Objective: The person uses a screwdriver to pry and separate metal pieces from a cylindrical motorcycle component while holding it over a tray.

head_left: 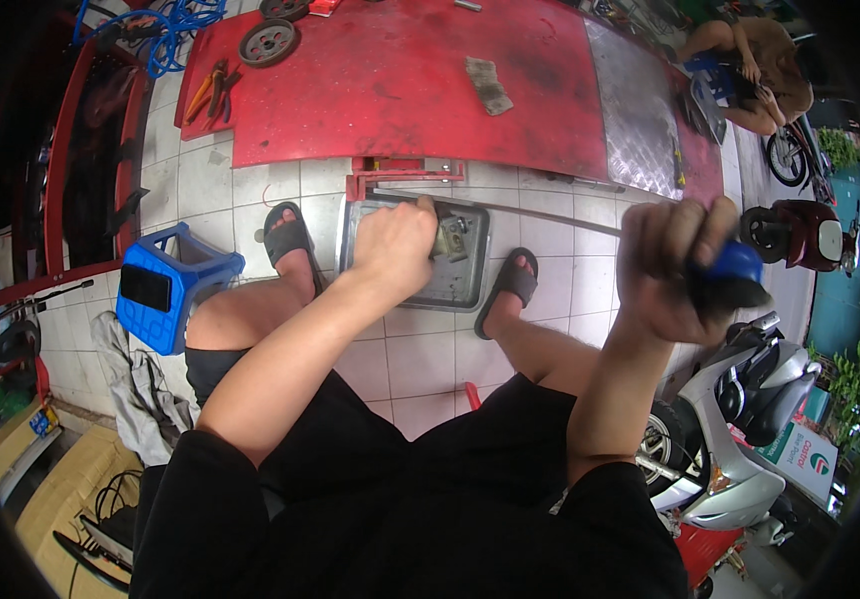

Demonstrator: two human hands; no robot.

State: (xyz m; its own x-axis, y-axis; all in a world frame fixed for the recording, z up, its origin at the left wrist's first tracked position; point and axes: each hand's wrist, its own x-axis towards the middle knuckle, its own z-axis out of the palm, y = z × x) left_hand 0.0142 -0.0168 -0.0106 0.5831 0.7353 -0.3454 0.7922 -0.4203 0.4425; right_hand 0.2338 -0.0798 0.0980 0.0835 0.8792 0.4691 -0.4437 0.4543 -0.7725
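My left hand (390, 250) is closed in a fist over the grey tray (483, 265) on the floor. Its fingers hide most of what they hold. Beside them shows a greyish-brown, block-like part (455, 238), over or in the tray. Raised at the right, my right hand (672, 265), slightly blurred, is wrapped round the blue and black handle (735, 275) of what looks like a long screwdriver. A thin metal shaft (550, 216) runs from this hand leftward toward my left fist, where its end is hidden.
A red worktable (370, 90) stands ahead, with pliers (215, 92), a wheel (269, 42) and a grey cloth (489, 86) on it. A red bracket (405, 172) juts from its near edge. At left is a blue stool (175, 290) with a phone; at right, a motorbike (725, 439) and another person (760, 70).
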